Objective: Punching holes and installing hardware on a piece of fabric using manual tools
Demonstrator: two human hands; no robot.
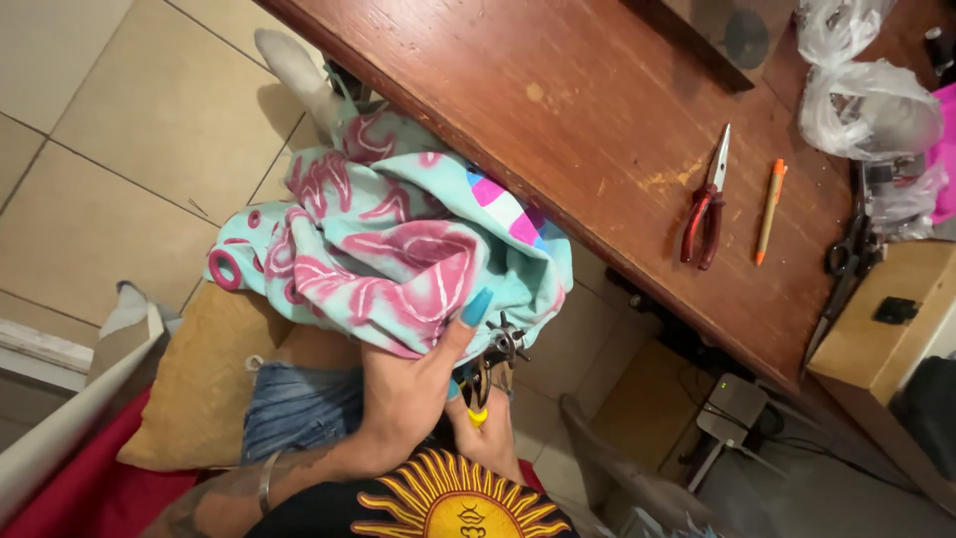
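While left hand (408,384) clutches patterned cloth (398,249), right hand (488,428) — grip grasping punch pliers (493,364)

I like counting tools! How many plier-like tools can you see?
2: red-handled pliers on the wooden table, and a yellow-handled punch tool in the right hand. More may be hidden.

A crumpled cloth (398,249), mint green with pink swirls and a striped pink, white and blue patch, lies bunched in the middle of the frame, its lower edge pinched from below. Just under it, right of centre, a revolving hole punch (490,361) with a star-shaped metal head and yellow-tipped handles points upward, partly hidden
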